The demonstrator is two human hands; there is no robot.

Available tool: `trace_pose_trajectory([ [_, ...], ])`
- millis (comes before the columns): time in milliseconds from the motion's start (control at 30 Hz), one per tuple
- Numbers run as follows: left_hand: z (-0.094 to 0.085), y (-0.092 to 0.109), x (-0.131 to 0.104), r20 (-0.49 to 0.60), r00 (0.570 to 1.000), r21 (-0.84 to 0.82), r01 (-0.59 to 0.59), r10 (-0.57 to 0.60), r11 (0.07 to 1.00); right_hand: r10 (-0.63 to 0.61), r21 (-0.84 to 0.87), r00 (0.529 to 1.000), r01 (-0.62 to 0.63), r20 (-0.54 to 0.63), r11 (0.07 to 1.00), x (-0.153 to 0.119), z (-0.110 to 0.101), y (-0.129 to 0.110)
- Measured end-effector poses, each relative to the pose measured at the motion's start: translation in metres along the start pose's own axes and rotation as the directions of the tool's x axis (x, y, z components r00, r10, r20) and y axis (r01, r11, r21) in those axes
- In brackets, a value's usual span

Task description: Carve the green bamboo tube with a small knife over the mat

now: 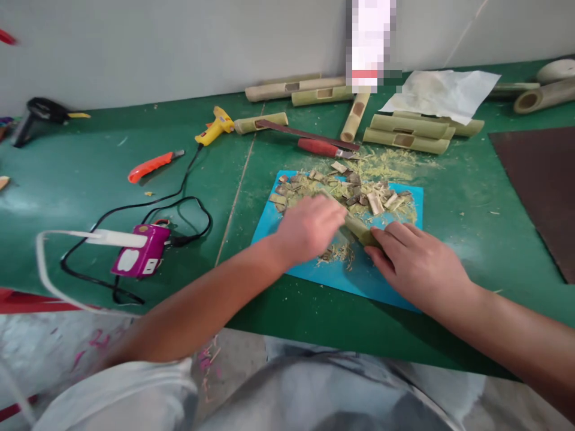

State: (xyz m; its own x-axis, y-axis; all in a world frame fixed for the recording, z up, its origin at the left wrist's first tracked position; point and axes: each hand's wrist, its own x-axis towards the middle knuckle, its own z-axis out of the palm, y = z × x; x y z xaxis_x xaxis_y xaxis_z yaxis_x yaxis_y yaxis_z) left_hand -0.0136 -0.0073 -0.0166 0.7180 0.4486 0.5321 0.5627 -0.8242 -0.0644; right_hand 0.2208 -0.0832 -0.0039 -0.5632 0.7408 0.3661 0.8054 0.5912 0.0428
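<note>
Across the view, a green tabletop [251,305], with a grey wall [179,48] behind it. Near the front edge, a blue sheet [305,266] lying flat; at far right, apart from it, a dark brown sheet [536,185], cut off by the frame.

Over the blue sheet, both hands. Left hand [309,227]: palm down, fingers close together and curled over the upper-left end of a bamboo piece [358,230], slightly blurred; cannot tell whether gripping it or holding something beneath. Right hand [413,257]: thumb and fingers pinching the lower-right end of the same bamboo piece, held at a slant between the hands.

Toward the wall, notched bamboo tubes [406,140], some stacked beside or partly under a crumpled white paper [444,96]. At left, a black pistol-shaped device [42,114]; closer in, a magenta power socket [142,251] with a white plug [119,239] and a black cable [135,206]. Beyond the blue sheet, a long dark strip [309,133] resting on a tube and a red-handled knife [317,147]. Farther left, a yellow glue gun [215,127] and an orange utility knife [153,166].

On the blue sheet, bamboo chips [375,203]; around and among them, fine shavings [336,254].
</note>
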Motion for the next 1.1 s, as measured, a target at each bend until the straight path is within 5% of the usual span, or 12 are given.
trace_pose_trajectory([
  [333,-0.004,-0.005,0.002,0.058,0.998,-0.053,0.003,0.000,0.999,-0.002,-0.027,1.000,0.001,-0.025,1.000,0.002,-0.003,-0.002],
  [467,-0.003,0.000,0.002,-0.003,0.999,-0.079,0.043,-0.044,0.996,0.013,-0.015,1.000,-0.013,-0.010,1.000,0.002,-0.003,-0.002],
  [633,-0.001,0.014,0.002,0.132,0.991,-0.147,0.058,-0.038,0.987,0.015,0.004,1.000,-0.015,0.017,1.000,0.002,-0.001,-0.003],
  [767,-0.001,0.016,0.002,0.107,0.989,-0.127,0.119,-0.106,0.985,0.022,0.011,1.000,-0.022,-0.009,1.000,0.002,0.000,-0.004],
  [900,-0.001,0.019,0.003,0.134,0.990,-0.128,0.058,-0.041,0.990,0.021,0.018,0.999,-0.020,-0.026,1.000,0.002,-0.001,-0.004],
  [1100,0.000,0.027,0.002,0.195,0.970,-0.151,0.179,-0.148,0.972,0.034,0.032,0.999,-0.033,-0.012,0.999,0.003,-0.002,-0.005],
])
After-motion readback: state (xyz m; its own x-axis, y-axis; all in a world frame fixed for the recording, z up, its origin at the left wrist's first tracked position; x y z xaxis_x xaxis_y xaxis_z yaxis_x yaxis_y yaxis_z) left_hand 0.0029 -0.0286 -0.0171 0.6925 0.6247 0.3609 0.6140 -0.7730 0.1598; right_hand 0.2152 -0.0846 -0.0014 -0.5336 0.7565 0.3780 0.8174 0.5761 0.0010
